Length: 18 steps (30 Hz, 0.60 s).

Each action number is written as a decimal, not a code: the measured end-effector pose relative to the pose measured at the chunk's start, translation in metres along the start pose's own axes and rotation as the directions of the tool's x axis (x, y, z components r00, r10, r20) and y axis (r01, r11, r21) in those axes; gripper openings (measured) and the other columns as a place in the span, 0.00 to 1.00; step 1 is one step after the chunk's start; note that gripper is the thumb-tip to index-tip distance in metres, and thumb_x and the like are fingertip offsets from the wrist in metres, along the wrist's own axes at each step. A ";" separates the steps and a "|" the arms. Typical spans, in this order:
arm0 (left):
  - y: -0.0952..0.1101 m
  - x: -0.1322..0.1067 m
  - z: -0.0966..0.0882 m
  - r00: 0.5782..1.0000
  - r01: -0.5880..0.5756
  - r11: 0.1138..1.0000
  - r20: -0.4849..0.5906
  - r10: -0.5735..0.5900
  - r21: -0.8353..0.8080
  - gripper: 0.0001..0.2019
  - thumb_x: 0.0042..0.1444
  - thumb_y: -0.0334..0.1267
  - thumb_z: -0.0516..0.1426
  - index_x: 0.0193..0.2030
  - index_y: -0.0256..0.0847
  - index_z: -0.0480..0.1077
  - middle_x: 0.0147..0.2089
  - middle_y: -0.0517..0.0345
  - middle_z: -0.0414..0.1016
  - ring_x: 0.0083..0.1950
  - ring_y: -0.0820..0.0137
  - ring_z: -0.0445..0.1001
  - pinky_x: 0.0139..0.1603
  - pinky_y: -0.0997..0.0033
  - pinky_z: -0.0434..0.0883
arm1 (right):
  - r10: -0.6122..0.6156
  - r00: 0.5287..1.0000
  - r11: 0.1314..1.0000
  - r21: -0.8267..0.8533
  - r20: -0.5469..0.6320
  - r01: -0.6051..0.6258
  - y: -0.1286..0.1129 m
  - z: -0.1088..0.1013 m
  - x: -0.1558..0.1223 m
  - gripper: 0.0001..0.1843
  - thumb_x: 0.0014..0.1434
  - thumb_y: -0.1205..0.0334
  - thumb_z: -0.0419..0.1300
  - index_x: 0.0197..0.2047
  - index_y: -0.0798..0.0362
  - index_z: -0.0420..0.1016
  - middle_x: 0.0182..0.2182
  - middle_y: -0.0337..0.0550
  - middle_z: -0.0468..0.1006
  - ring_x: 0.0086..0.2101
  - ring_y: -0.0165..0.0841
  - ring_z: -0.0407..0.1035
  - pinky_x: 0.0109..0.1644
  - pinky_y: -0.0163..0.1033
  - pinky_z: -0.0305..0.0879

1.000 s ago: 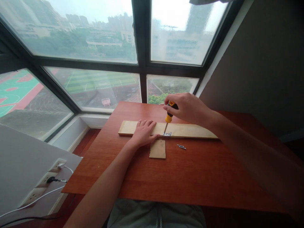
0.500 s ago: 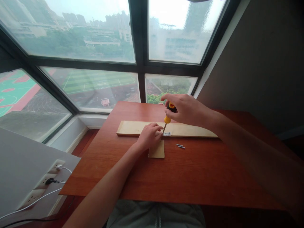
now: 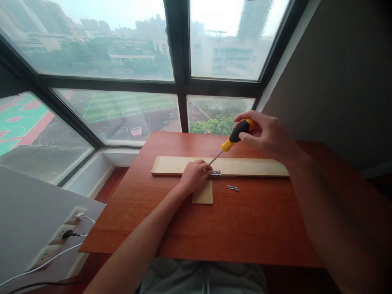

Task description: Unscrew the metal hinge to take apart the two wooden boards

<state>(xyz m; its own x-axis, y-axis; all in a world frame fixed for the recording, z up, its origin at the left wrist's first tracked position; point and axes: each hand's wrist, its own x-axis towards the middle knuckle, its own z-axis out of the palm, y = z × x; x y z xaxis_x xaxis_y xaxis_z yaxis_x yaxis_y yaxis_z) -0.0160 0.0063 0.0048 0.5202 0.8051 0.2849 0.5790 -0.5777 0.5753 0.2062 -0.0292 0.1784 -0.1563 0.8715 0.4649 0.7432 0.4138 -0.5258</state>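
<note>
A long pale wooden board (image 3: 251,166) lies across the red-brown table (image 3: 214,228). A small wooden block (image 3: 203,197) butts against its near edge, and a small metal bracket (image 3: 215,172) sits at the joint. My right hand (image 3: 267,134) is closed on a yellow and black screwdriver (image 3: 233,139), tilted so its tip points down left toward my left hand. My left hand (image 3: 193,175) is curled with fingertips pinched beside the bracket; what they hold is hidden.
Two loose screws (image 3: 233,188) lie on the table right of the block. Large windows rise behind the table's far edge. A wall stands to the right. At lower left a power strip (image 3: 58,237) with plugged cables sits on a grey ledge.
My right hand lifted the screwdriver off the bracket and swung it up and to the right, now tilted. My left hand went from lying flat on the board to a pinch beside the bracket.
</note>
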 end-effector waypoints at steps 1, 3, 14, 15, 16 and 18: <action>0.000 0.000 0.001 1.000 0.002 1.000 -0.009 -0.002 -0.019 0.05 0.58 0.36 0.60 0.36 0.42 0.78 0.37 0.56 0.76 0.34 0.71 0.73 0.38 0.71 0.69 | 0.039 0.999 0.999 0.027 -0.030 -0.038 0.008 0.002 -0.005 0.18 0.53 0.61 0.60 0.49 0.49 0.76 0.38 0.41 0.78 0.33 0.34 0.72 0.41 0.41 0.71; 0.001 0.000 0.002 0.999 0.003 0.997 -0.043 -0.007 -0.077 0.04 0.59 0.36 0.60 0.36 0.41 0.77 0.37 0.56 0.76 0.34 0.71 0.73 0.37 0.71 0.69 | 0.119 0.987 0.991 0.070 -0.107 -0.112 0.024 0.007 -0.015 0.18 0.53 0.61 0.60 0.48 0.49 0.76 0.37 0.41 0.77 0.34 0.35 0.71 0.42 0.42 0.71; 0.013 -0.003 -0.005 0.983 -0.074 0.968 -0.182 0.030 -0.239 0.06 0.61 0.38 0.58 0.34 0.41 0.74 0.35 0.56 0.76 0.34 0.71 0.72 0.36 0.72 0.70 | 0.638 0.722 0.615 0.741 -0.267 -0.270 0.101 0.051 -0.053 0.15 0.46 0.54 0.68 0.37 0.51 0.73 0.33 0.36 0.72 0.31 0.29 0.70 0.31 0.34 0.71; 0.016 -0.003 -0.004 0.989 -0.080 0.969 -0.142 0.048 -0.235 0.05 0.60 0.38 0.58 0.34 0.41 0.74 0.35 0.56 0.76 0.35 0.71 0.72 0.37 0.72 0.70 | 0.681 0.695 0.553 0.784 -0.231 -0.281 0.106 0.055 -0.056 0.17 0.45 0.54 0.69 0.36 0.51 0.73 0.33 0.36 0.72 0.30 0.28 0.70 0.31 0.33 0.71; 0.019 -0.004 -0.003 0.993 -0.087 0.970 -0.097 0.066 -0.229 0.05 0.60 0.38 0.59 0.34 0.41 0.74 0.36 0.55 0.76 0.35 0.71 0.73 0.37 0.72 0.71 | 0.718 0.671 0.494 0.815 -0.186 -0.302 0.109 0.060 -0.058 0.18 0.43 0.54 0.70 0.35 0.51 0.73 0.31 0.35 0.72 0.28 0.27 0.70 0.30 0.32 0.70; 0.026 -0.004 0.001 0.995 -0.104 0.973 -0.014 0.103 -0.204 0.05 0.60 0.37 0.59 0.35 0.41 0.75 0.38 0.55 0.76 0.36 0.71 0.74 0.37 0.72 0.72 | 0.744 0.654 0.443 0.833 -0.136 -0.331 0.116 0.067 -0.063 0.20 0.42 0.52 0.71 0.35 0.52 0.72 0.29 0.35 0.74 0.25 0.27 0.70 0.27 0.32 0.68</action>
<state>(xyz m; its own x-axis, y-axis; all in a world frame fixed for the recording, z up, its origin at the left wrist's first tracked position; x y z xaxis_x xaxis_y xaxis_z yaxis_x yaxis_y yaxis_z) -0.0026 -0.0121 0.0183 0.5684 0.7431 0.3531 0.3817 -0.6183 0.6870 0.2587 -0.0183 0.0409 0.5393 0.8421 0.0093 -0.1613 0.1141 -0.9803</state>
